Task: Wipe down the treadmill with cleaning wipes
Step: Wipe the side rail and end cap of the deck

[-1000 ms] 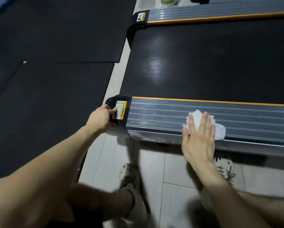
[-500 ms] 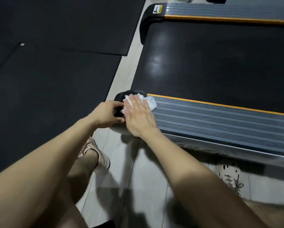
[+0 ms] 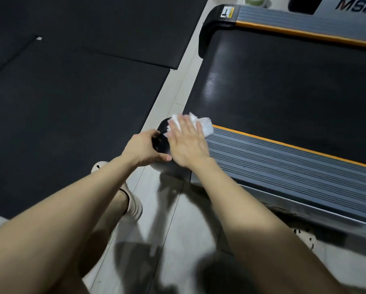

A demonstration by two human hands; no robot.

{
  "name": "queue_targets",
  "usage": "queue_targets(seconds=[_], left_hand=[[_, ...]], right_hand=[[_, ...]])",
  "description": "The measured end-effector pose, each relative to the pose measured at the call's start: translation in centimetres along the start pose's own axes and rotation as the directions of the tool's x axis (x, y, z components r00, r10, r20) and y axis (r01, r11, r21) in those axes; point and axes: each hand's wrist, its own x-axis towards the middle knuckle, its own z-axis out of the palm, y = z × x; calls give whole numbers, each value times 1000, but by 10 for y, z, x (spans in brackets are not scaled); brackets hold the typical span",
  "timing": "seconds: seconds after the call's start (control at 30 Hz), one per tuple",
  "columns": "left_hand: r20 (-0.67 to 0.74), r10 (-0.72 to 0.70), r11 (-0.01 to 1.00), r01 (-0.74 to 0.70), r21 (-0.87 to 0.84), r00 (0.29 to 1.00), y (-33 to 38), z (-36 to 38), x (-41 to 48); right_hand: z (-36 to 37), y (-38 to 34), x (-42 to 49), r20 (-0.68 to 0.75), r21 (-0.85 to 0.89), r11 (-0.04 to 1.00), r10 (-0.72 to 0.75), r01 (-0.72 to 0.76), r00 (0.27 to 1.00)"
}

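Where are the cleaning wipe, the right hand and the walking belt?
cleaning wipe (image 3: 206, 127), head view, exposed right corner.
right hand (image 3: 187, 145), head view, back of hand.
walking belt (image 3: 284, 92), head view, bare middle.

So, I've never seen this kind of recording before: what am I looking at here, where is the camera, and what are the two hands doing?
There is no robot here. One camera is worn on a person's head and looks down at their own bare arms, beside a treadmill. The left hand grips the black end cap of the near side rail. The right hand, fingers straight, presses a white wipe flat onto that end of the rail. Beyond the rail lies the black belt. On the left are dark floor mats on pale tiles.
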Motion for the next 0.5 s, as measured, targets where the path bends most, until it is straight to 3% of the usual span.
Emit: queue_targets(seconds=[0.07, 0.17, 0.23, 0.3, 0.37, 0.43, 0.5], left_hand=[[9, -25, 1000, 25, -6, 1000, 1, 2, -3], [16, -31, 999, 31, -21, 999, 2, 2, -3], [20, -17, 1000, 17, -23, 1000, 2, 2, 0], [18, -7, 1000, 7, -12, 1000, 4, 2, 0], [15, -11, 1000, 11, -6, 1000, 2, 1, -1], [19, -22, 1000, 22, -3, 1000, 1, 0, -4], [38, -28, 999, 27, 23, 999, 3, -4, -5]], right_hand=[[0, -3, 7, 51, -20, 998, -51, 52, 997], [-8, 44, -28, -16, -96, 995, -29, 27, 999], [-19, 95, -72, -61, -98, 983, 149, -154, 987], [-30, 134, -114, -71, -43, 930, 361, -365, 930], [-25, 127, -129, -120, -55, 887, 451, -459, 885], [-3, 78, -114, -205, -71, 925, 352, -373, 913], [17, 16, -85, -193, -32, 981, 181, -190, 964]])
